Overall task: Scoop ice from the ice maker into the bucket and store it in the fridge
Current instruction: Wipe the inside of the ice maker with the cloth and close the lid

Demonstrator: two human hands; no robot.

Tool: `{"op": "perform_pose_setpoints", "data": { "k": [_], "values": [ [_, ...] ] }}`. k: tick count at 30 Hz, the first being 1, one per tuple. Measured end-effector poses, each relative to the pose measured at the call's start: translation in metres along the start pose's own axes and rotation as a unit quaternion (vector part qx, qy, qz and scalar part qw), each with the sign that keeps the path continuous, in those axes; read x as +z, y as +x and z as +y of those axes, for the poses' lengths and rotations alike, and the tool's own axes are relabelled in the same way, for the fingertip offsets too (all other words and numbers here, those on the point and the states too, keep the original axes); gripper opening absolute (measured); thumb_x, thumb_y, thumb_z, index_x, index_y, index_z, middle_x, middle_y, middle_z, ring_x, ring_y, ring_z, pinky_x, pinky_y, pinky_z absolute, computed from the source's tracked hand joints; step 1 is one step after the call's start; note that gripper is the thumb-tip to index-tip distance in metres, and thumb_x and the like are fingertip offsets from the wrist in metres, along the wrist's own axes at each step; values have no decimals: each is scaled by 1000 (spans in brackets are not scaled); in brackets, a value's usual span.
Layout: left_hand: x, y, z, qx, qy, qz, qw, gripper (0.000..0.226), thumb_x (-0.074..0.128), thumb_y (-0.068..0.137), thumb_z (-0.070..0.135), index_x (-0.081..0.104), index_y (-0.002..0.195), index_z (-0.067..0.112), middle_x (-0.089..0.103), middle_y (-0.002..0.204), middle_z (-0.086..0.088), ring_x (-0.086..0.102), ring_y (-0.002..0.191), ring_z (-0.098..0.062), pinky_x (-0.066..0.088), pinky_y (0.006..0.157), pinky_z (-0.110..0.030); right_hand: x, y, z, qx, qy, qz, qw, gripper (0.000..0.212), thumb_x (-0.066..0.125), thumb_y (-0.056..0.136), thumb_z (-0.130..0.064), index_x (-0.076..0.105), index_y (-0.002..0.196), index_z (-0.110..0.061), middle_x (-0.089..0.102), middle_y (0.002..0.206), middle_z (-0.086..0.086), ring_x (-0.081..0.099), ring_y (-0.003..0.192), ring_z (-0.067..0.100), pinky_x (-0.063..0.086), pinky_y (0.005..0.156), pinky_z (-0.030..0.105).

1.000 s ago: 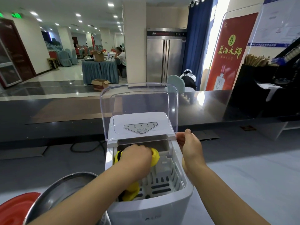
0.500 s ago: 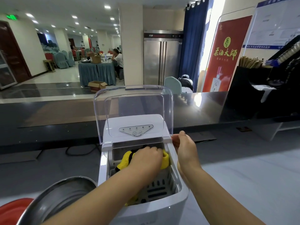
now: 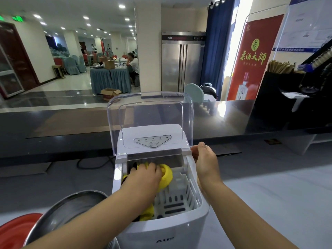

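Now left hand (image 3: 145,177) grips yellow scoop (image 3: 166,174) inside ice maker (image 3: 161,230), palm down

White boxy plastic ice maker (image 3: 161,229) dead centre, its see-through plastic lid (image 3: 150,112) up at twelve o'clock. Bright yellow plastic scoop (image 3: 166,174) against the white slotted basket (image 3: 179,200). Eight o'clock: shiny silver steel bucket (image 3: 71,205), red round tray (image 3: 16,229) beside it. Two o'clock: tall red banner (image 3: 251,56), yellow lettering, and a navy fabric curtain (image 3: 215,51).

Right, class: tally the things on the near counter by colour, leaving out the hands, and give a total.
White: 1, the ice maker
Yellow: 1, the scoop
Silver: 1, the metal bucket
Red: 1, the round item at the left edge
Total: 4
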State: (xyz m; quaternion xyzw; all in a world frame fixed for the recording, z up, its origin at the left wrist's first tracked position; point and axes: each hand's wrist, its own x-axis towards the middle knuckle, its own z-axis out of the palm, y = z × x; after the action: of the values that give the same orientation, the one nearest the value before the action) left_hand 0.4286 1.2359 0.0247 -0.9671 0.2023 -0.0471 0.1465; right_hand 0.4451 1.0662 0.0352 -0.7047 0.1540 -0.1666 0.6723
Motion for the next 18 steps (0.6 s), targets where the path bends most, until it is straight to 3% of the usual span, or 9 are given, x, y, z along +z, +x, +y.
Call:
{"op": "perform_pose_setpoints", "data": {
  "k": [4, 7, 11, 13, 16, 18],
  "values": [
    [-7, -20, -11, 41, -28, 65, 997, 60, 54, 87, 14, 29, 142, 17, 41, 136, -5, 43, 118, -29, 42, 90, -39, 1, 2, 1, 14, 19, 5, 1000, 38, 32, 101, -34, 61, 85, -15, 65, 92, 11, 60, 90, 27, 48, 83, 42],
    [-23, -31, -13, 101, -69, 136, 983, 75, 84, 59, 19, 56, 128, 19, 63, 119, -1, 61, 101, -26, 55, 71, -37, 1, 3, 0, 25, 30, 3, 999, 33, 37, 99, -32, 62, 86, -14, 66, 90, 11, 60, 86, 25, 49, 82, 42],
    [-21, -21, 6, 134, -123, 74, 981, 70, 68, 81, 18, 34, 140, 33, 45, 138, 8, 40, 121, -22, 45, 87, -36, -1, 1, 3, 25, 6, -26, 999, 4, 57, 91, -19, 60, 92, -17, 65, 92, 6, 62, 90, 24, 54, 74, 38],
    [-12, -10, 14, 137, -107, 39, 984, 63, 63, 85, 13, 36, 140, 29, 44, 139, 4, 37, 122, -23, 46, 87, -37, -3, 0, 3, 22, -5, -33, 999, 9, 63, 87, -13, 59, 94, -18, 64, 93, 3, 61, 90, 20, 50, 68, 26],
    [-4, 3, 19, 146, -82, -28, 986, 58, 58, 88, 7, 40, 140, 23, 44, 139, -5, 41, 124, -29, 44, 94, -40, -7, 1, -2, 57, -4, -68, 996, 19, 66, 84, -7, 58, 98, -17, 64, 95, 4, 60, 92, 19, 48, 71, 26],
    [-1, 7, 15, 147, -113, -53, 981, 52, 55, 90, 11, 43, 139, 24, 45, 139, -4, 45, 122, -27, 43, 95, -36, -10, 4, -6, 53, -79, -122, 988, 26, 68, 82, -6, 54, 99, -20, 62, 95, 2, 59, 88, 15, 45, 65, 23]
  ]
}}
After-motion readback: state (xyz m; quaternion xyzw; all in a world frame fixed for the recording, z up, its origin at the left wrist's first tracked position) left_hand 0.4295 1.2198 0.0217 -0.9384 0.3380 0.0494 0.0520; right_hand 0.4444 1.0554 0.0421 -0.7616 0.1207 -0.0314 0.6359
